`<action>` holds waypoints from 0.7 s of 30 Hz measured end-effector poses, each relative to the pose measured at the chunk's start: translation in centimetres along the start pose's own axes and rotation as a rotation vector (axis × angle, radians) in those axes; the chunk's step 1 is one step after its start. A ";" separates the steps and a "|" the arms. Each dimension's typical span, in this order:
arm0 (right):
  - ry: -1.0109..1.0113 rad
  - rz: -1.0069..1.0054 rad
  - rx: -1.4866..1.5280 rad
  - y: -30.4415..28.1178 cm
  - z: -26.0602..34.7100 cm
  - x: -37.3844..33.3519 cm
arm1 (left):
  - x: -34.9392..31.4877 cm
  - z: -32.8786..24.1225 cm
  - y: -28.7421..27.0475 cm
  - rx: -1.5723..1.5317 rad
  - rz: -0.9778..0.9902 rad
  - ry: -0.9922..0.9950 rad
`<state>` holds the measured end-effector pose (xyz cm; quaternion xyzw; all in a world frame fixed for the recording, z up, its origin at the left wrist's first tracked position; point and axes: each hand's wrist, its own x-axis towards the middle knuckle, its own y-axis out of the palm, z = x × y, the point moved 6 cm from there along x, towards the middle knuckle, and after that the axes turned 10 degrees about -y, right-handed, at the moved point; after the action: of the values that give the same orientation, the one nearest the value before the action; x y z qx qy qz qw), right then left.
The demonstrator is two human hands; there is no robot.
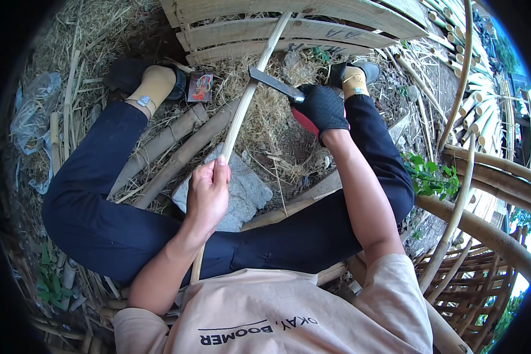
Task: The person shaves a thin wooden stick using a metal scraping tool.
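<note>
Pale bamboo makes our strip, running from seven to twelve o'clock, our left grip wrapped round it, our gloved right grip clasping the knife, which could skid toward the bare left if pulled too hard.

One pale bamboo strip. One steel blade. Two grips in all: one bare left grip, one right grip in one dark glove. Two dark shoes, two tan socks, one shirt, one pair of trousers. One large grey stone, one small printed packet, one clear plastic bag. Two thick bamboo lengths side by side, left of the stone. One slatted wooden panel, at least three slats. One pile of bamboo poles, too many to count.
</note>
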<state>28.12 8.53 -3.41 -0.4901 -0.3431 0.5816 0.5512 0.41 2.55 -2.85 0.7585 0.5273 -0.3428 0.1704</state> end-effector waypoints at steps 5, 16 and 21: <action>0.020 -0.071 0.034 -0.4 0.4 0.2 | 0.5 0.6 -0.2 -0.077 0.040 -0.040; -0.250 0.117 0.201 1.3 8.1 -3.8 | 0.3 -0.3 -0.8 -0.340 0.209 -0.287; -0.288 0.183 0.101 1.6 9.1 -3.9 | 0.3 0.2 -0.4 -0.302 0.186 -0.182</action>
<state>18.70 5.72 -1.57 -0.4026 -0.3426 0.7102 0.4650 0.07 2.74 -3.15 0.7357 0.4828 -0.3096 0.3604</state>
